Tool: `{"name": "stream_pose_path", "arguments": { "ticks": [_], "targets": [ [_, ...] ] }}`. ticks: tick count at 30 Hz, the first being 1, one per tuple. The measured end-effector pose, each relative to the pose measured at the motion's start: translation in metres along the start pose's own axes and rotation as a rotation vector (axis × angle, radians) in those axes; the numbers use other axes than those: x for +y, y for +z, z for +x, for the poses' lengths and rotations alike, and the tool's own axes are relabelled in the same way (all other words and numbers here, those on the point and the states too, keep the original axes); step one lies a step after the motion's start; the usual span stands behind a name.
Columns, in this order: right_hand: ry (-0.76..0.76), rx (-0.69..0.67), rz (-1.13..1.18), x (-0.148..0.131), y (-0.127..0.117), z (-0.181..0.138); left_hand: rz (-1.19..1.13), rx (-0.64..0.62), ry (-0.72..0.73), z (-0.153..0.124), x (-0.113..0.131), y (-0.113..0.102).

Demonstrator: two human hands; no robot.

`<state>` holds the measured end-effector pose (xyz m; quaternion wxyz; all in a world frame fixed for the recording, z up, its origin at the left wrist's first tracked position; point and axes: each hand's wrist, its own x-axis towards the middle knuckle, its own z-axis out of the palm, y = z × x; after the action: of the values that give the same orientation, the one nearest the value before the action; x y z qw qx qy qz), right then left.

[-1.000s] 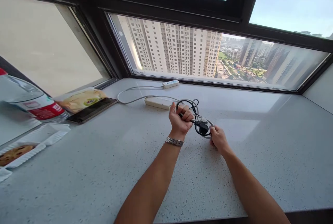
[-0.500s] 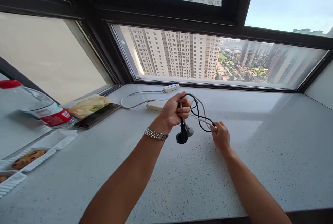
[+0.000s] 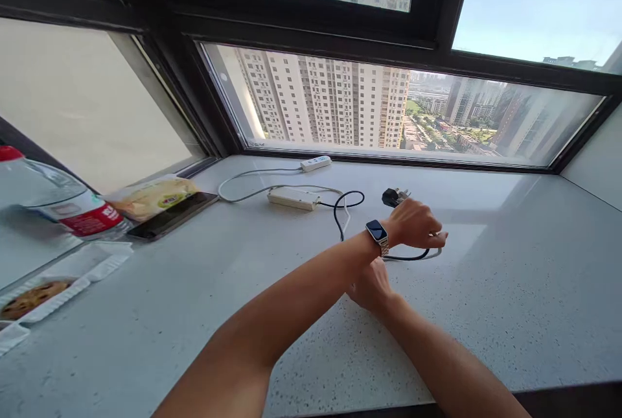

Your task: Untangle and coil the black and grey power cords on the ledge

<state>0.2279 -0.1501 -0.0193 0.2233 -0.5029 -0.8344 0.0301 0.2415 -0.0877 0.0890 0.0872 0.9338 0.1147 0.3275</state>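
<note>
My left hand (image 3: 416,223), with a watch (image 3: 376,231) on its wrist, is closed around a black and a pale power cord. A black plug (image 3: 390,197) sticks out beyond it, with metal prongs beside it. My left forearm crosses over my right hand (image 3: 370,285), which is curled low at the counter with its fingertips largely hidden. The black cord (image 3: 407,258) bends from the left hand back toward the right. Further back, the black cord and a pale cord run behind my left forearm from a white power strip (image 3: 294,198) on the counter.
A smaller white power strip (image 3: 315,163) lies by the window. To the left are a red-labelled bottle (image 3: 94,214), a yellowish packet (image 3: 153,197), a dark phone (image 3: 173,216) and a plastic tray (image 3: 100,262) with a cookie (image 3: 36,298). The speckled counter (image 3: 525,288) ends at a front edge.
My left hand has swung right, crossing over my right hand and carrying the cords and plugs along. My right hand has moved left and nearer me, beneath the left wrist.
</note>
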Motion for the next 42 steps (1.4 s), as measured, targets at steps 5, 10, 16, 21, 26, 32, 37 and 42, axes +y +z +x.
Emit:
{"name": "stream_pose_path", "arguments": {
  "ticks": [5,10,16,21,26,32,37,42],
  "targets": [
    [-0.003,-0.019,0.103,0.008,-0.007,0.001,-0.021,-0.119,0.225,0.008,-0.004,0.05],
    [0.012,-0.019,0.041,0.019,-0.009,-0.001,-0.1,0.006,0.022,0.001,-0.014,0.015],
    [0.134,-0.01,-0.05,0.027,-0.023,-0.004,-0.356,0.595,-0.727,-0.06,-0.067,-0.068],
    [0.196,-0.042,-0.098,0.024,-0.03,-0.007,-0.492,0.464,-1.225,-0.138,-0.071,-0.073],
    [0.275,-0.132,-0.155,0.018,-0.034,-0.01,-0.869,0.113,-1.138,-0.174,-0.033,-0.048],
    [0.347,-0.155,-0.203,0.013,-0.044,-0.012,-0.855,0.148,-1.093,-0.17,-0.029,-0.036],
    [0.474,-0.248,-0.258,0.024,-0.066,-0.015,-0.843,0.194,-1.157,-0.167,-0.029,-0.032],
    [0.579,-0.286,-0.217,0.046,-0.087,-0.016,-0.849,0.173,-1.119,-0.165,-0.023,-0.032]
  ]
}}
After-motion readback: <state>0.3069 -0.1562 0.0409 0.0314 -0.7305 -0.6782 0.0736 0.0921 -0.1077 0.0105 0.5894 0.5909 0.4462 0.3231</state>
